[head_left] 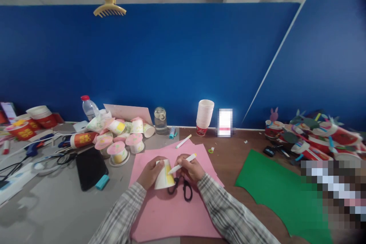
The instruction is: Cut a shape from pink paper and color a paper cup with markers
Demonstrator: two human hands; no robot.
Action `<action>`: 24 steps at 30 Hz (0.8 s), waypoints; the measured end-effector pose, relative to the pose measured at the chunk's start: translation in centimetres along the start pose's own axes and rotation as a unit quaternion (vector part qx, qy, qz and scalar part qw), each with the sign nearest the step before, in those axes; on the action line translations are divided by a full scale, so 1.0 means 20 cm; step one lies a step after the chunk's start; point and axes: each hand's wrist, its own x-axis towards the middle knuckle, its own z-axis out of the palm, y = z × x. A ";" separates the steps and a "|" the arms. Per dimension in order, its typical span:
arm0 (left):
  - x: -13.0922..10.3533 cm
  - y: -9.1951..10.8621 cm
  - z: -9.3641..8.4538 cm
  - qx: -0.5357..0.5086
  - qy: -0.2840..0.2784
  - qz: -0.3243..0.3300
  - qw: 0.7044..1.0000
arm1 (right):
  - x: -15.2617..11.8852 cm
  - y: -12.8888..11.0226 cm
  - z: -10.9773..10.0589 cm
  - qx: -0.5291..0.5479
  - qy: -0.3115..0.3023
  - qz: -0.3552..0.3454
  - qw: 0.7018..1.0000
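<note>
Gripping the cup [164,175] on its side, your left hand [151,172] points its base leftward; your right hand [191,167] pinches the marker [182,163], tip touching the cup.

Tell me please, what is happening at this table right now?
A person in a checked shirt sits at a cluttered craft table. The left hand steadies an upturned paper cup on a pink sheet. The right hand holds a white marker with its tip at the cup's side, where some yellow shows. Black scissors lie on the sheet just beside the cup. Decorated cups are grouped to the left, and a green sheet lies to the right.
</note>
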 end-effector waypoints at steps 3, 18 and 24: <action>0.00 0.01 0.00 -0.001 -0.003 -0.003 1.000 | 0.00 -0.01 0.00 -0.003 0.005 -0.009 1.000; 0.00 0.00 0.00 0.000 -0.001 -0.002 1.000 | -0.01 -0.01 -0.01 -0.043 -0.034 0.003 0.999; 0.00 -0.01 0.00 0.003 -0.004 -0.008 1.000 | -0.01 -0.01 -0.01 -0.062 -0.029 -0.002 0.998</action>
